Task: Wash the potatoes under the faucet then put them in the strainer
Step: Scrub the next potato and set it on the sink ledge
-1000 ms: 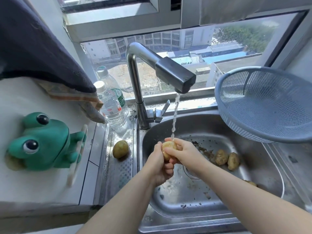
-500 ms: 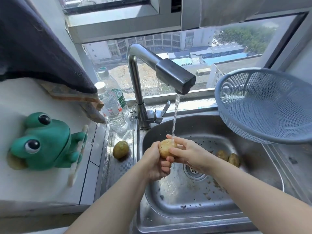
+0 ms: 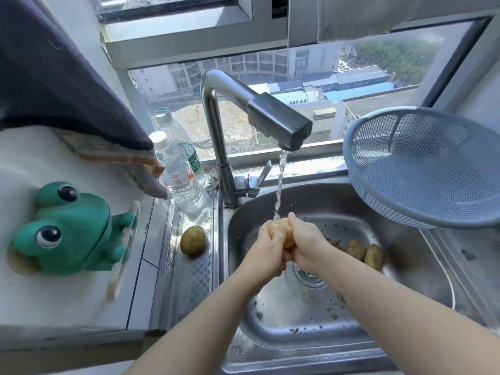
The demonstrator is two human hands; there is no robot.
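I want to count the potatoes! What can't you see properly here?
Head view, held potato: mostly covered by the left hand and right hand.
Head view, sink potatoes: partly behind the right forearm, count unsure.
Head view, strainer: right side cut off by the edge.

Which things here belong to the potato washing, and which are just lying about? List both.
Job: held potato, left hand, right hand, running faucet, sink, sink potatoes, counter potato, blue strainer.
Lying about: green frog, water bottles, dark cloth.
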